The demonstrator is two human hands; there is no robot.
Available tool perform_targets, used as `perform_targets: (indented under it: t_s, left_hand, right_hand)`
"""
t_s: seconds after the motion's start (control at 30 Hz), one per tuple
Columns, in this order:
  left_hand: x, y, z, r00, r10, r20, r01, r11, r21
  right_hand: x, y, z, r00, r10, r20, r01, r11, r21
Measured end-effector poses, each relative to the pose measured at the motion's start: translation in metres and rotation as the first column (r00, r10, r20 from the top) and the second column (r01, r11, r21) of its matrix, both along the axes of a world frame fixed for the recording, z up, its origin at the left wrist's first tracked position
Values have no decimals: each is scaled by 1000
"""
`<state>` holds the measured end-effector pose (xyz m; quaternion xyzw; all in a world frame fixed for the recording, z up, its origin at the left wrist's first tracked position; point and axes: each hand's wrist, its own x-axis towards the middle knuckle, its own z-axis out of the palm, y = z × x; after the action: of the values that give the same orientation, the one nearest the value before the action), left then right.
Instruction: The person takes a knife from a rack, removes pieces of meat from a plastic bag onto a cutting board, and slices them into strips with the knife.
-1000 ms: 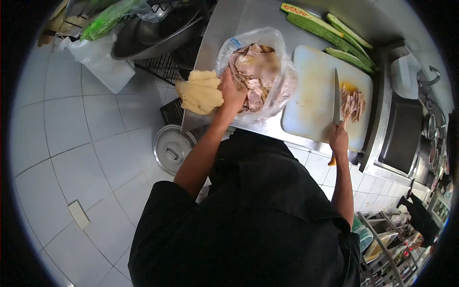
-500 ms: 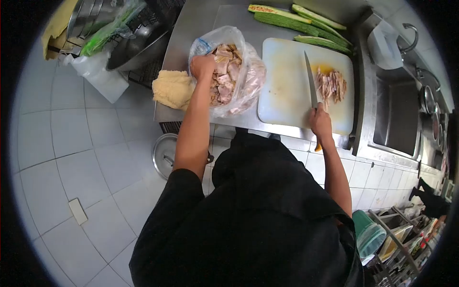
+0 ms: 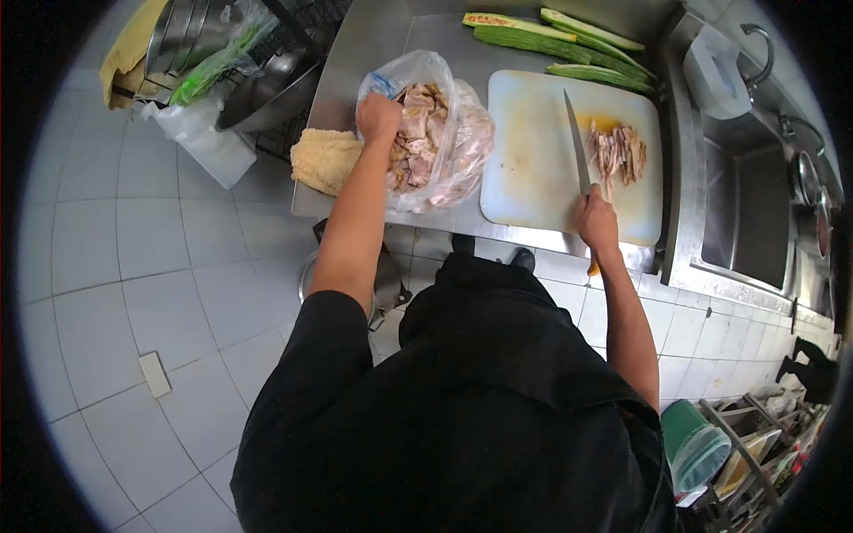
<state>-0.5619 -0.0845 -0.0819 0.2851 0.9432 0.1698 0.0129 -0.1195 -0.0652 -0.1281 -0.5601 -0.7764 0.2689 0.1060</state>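
A yellow cloth (image 3: pixel 324 160) lay just left of the left grip (image 3: pixel 379 117), which was curled at the rim of a plastic bag (image 3: pixel 469 147) — whether pinching it, I could not tell; meat pieces (image 3: pixel 418 133) sat inside, to that grip's right; farther right, the right grip (image 3: pixel 597 220) clenched a knife (image 3: pixel 577 147) over a white cutting board (image 3: pixel 529 147) — meat strips (image 3: pixel 617 153) lay just beyond that grip.

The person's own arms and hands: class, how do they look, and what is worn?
Each grip is a bare, gloveless hand: left hand and right hand. Short, loose black sleeves leave the forearms bare, with no watch visible.
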Motion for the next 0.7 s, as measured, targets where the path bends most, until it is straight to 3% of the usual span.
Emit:
perform_targets:
  t_s: [0.17, 0.27, 0.37, 0.57, 0.7]
  left_hand:
    - [-6, -13, 5, 989, -145, 6, 145, 988, -47]
    - [-8, -30, -4, 981, -182, -60, 185, 982, 41]
    - [-6, -39, -10, 991, -135, -5, 133, 968, 214]
    - [3, -58, -26, 922, -275, 273, 87, 833, 547]
    - [21, -66, -7, 812, -357, 462, -38, 757, 653]
  right_hand:
    - [1, 2, -4, 1000, 7, 3, -7, 1000, -8]
    - [0, 2, -1, 1000, 4, 3, -4, 1000, -12]
    - [2, 1, -2, 1000, 20, -23, -20, 1000, 6]
    - [1, 1, -1, 1000, 4, -10, -4, 1000, 4]
    - [2, 2, -2, 1000, 13, -10, -13, 1000, -2]
